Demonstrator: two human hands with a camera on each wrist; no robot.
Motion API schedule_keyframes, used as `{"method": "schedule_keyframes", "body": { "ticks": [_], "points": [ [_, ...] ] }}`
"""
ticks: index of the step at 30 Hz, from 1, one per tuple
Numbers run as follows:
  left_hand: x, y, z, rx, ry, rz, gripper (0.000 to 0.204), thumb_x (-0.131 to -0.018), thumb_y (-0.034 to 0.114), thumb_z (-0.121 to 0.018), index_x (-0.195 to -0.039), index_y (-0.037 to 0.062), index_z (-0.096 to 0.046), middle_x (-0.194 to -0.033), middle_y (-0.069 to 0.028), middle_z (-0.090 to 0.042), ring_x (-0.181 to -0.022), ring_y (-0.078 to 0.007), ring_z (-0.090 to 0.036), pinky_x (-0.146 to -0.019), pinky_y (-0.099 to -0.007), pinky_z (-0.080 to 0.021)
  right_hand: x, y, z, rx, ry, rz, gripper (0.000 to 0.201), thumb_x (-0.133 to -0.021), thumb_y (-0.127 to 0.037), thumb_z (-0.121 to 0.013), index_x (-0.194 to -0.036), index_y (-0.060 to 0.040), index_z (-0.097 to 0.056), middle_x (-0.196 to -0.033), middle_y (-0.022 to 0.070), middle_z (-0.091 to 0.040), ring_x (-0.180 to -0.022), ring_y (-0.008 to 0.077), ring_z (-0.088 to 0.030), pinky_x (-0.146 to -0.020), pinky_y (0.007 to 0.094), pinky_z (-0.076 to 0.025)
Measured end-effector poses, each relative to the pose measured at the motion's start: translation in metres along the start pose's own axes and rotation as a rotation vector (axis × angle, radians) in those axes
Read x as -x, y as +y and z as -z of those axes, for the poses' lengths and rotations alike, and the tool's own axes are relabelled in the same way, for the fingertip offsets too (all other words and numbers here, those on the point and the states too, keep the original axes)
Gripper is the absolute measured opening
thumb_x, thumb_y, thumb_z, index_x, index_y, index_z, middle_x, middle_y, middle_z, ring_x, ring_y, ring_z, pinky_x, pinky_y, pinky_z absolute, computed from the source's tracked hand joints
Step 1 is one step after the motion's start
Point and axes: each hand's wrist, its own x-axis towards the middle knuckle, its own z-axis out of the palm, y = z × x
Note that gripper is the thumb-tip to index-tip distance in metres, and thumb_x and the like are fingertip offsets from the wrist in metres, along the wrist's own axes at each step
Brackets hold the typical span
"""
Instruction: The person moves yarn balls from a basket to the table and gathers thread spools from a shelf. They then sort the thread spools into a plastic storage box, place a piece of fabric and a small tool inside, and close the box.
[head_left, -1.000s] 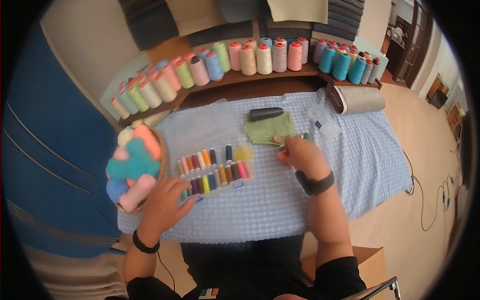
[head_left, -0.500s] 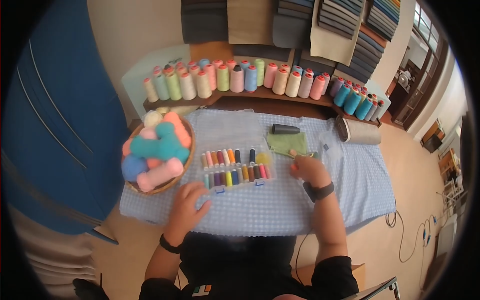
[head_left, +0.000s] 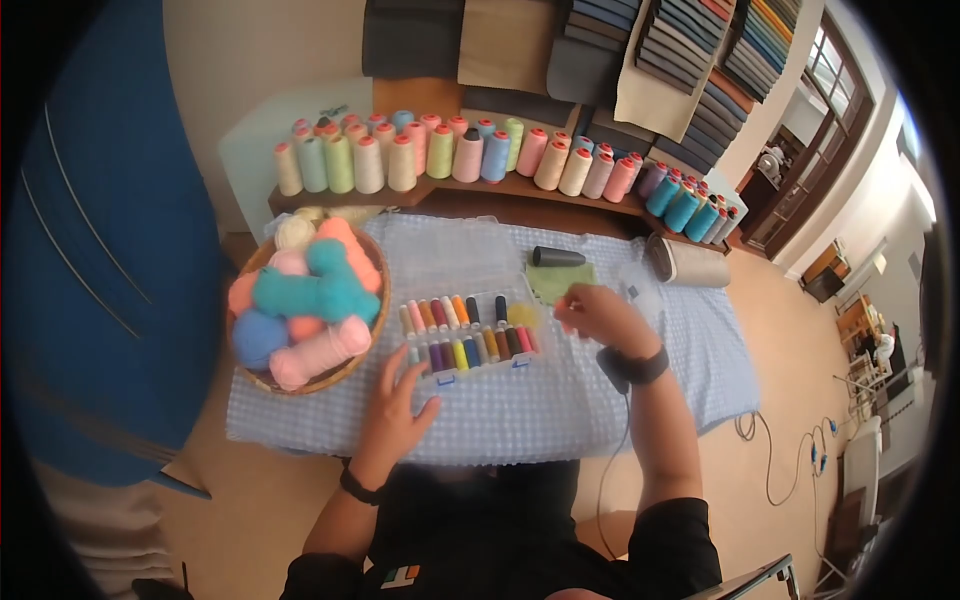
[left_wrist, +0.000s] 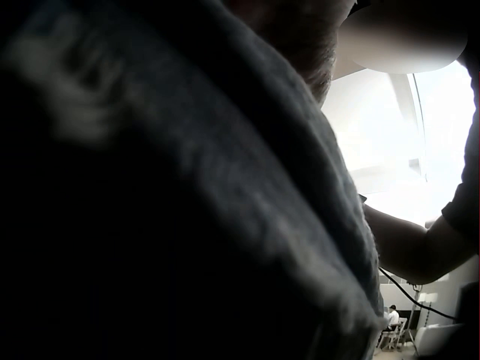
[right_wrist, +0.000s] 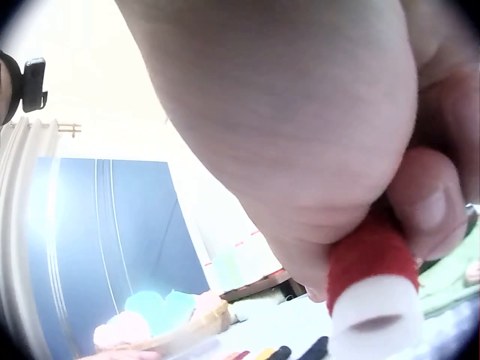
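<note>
My right hand (head_left: 608, 318) pinches a small spool of red thread (right_wrist: 375, 262) between thumb and fingers. The spool's white end points down in the right wrist view. This hand is over the cloth, just right of a clear plastic thread box (head_left: 455, 372). Two rows of small coloured spools (head_left: 437, 313) fill the box, with a round yellow item (head_left: 522, 315) at its right end. My left hand (head_left: 395, 415) has its fingers extended, fingertips at the box's front left corner, and holds nothing. The left wrist view is mostly dark fabric, hiding that hand's fingers.
A wicker basket (head_left: 378, 325) of yarn balls stands left of the box. Behind the right hand lie a green cloth (head_left: 548, 285), a dark cylinder (head_left: 558, 257) and a clear plastic case (head_left: 640, 285). Large thread cones (head_left: 440, 152) line the raised shelf; a rolled fabric (head_left: 692, 262) lies right.
The right hand has moved left toward the thread box, still holding the red spool. The left hand has come up to the box's corner with fingers more spread. The head view has shifted.
</note>
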Motion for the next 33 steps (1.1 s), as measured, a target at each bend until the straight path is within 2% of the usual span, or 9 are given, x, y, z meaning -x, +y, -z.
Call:
{"method": "schedule_keyframes", "body": {
  "ticks": [4,8,17,20,23,26,29,32,33],
  "points": [
    [0.002,0.0,0.005,-0.067,-0.006,-0.057,0.052,-0.088,0.015,-0.081,-0.137,0.0045,-0.064,-0.163,-0.0225,-0.044,-0.14,-0.046,-0.054,-0.112,-0.0512,-0.049,-0.04,-0.038,-0.014,0.16,-0.044,-0.018,0.036,-0.099,-0.033,-0.068,-0.091,0.0016,-0.074,-0.074,0.0124,-0.075,-0.065,0.0247,-0.075,-0.065,0.0392,-0.059],
    [0.002,-0.001,0.008,-0.05,0.001,-0.07,0.051,-0.088,0.016,-0.082,-0.135,0.0042,-0.065,-0.163,-0.0234,-0.044,-0.139,-0.0475,-0.054,-0.112,-0.0525,-0.049,-0.086,-0.027,-0.048,0.433,-0.022,0.005,0.036,-0.094,-0.035,-0.065,-0.081,-0.0036,-0.078,-0.08,0.0172,-0.077,-0.083,0.0373,-0.076,-0.081,0.0479,-0.06],
    [0.003,-0.002,0.009,-0.05,-0.003,-0.08,0.049,-0.089,0.018,-0.081,-0.133,0.0045,-0.064,-0.163,-0.024,-0.043,-0.137,-0.0477,-0.054,-0.112,-0.0539,-0.047,-0.112,-0.015,-0.078,0.771,-0.08,-0.005,0.026,-0.089,-0.027,-0.069,-0.095,-0.0052,-0.081,-0.099,0.02,-0.079,-0.096,0.0398,-0.078,-0.084,0.0493,-0.062],
    [0.003,-0.003,0.009,-0.046,0.003,-0.088,0.05,-0.088,0.018,-0.081,-0.134,0.0044,-0.064,-0.162,-0.0239,-0.043,-0.136,-0.0475,-0.054,-0.112,-0.0539,-0.047,-0.118,-0.012,-0.084,0.759,-0.064,-0.035,0.024,-0.088,-0.027,-0.069,-0.092,-0.0083,-0.083,-0.1,0.0206,-0.079,-0.096,0.0398,-0.077,-0.083,0.0482,-0.062],
    [0.004,-0.004,0.008,-0.05,0.013,-0.098,0.051,-0.088,0.019,-0.082,-0.134,0.0044,-0.064,-0.162,-0.0235,-0.043,-0.135,-0.0469,-0.054,-0.111,-0.054,-0.047,-0.118,-0.023,-0.076,0.639,-0.144,-0.022,0.036,-0.093,-0.035,-0.069,-0.084,-0.0015,-0.078,-0.094,0.0214,-0.078,-0.093,0.0398,-0.075,-0.086,0.0474,-0.058],
    [0.004,-0.002,0.01,-0.057,0.012,-0.095,0.051,-0.088,0.019,-0.082,-0.133,0.0044,-0.064,-0.162,-0.0234,-0.043,-0.135,-0.0465,-0.055,-0.111,-0.0539,-0.047,-0.137,-0.012,-0.083,0.587,-0.243,-0.052,0.041,-0.096,-0.04,-0.068,-0.087,-0.0011,-0.08,-0.091,0.0212,-0.078,-0.09,0.0391,-0.075,-0.086,0.0462,-0.058],
    [0.004,-0.002,0.011,-0.069,0.016,-0.104,0.051,-0.088,0.019,-0.082,-0.133,0.0044,-0.064,-0.163,-0.0236,-0.043,-0.135,-0.0465,-0.054,-0.111,-0.0536,-0.047,-0.14,-0.015,-0.087,0.539,-0.231,-0.032,0.043,-0.098,-0.04,-0.065,-0.089,-0.001,-0.081,-0.085,0.0195,-0.078,-0.085,0.0363,-0.076,-0.083,0.0444,-0.058],
    [0.005,-0.004,0.008,-0.072,0.023,-0.109,0.051,-0.088,0.02,-0.082,-0.133,0.0041,-0.064,-0.163,-0.0239,-0.043,-0.135,-0.0465,-0.055,-0.111,-0.0535,-0.047,-0.136,-0.016,-0.084,0.413,-0.202,0.001,0.043,-0.092,-0.043,-0.067,-0.07,-0.009,-0.079,-0.076,0.0182,-0.075,-0.079,0.0342,-0.075,-0.079,0.046,-0.058],
    [0.004,-0.003,0.008,-0.065,0.021,-0.105,0.051,-0.088,0.02,-0.082,-0.133,0.0044,-0.064,-0.163,-0.0238,-0.043,-0.135,-0.0465,-0.055,-0.111,-0.0536,-0.047,-0.132,-0.023,-0.081,0.383,-0.221,-0.019,0.042,-0.094,-0.042,-0.067,-0.075,-0.0065,-0.079,-0.076,0.0166,-0.076,-0.076,0.0311,-0.075,-0.075,0.0435,-0.058]
  ]
}}
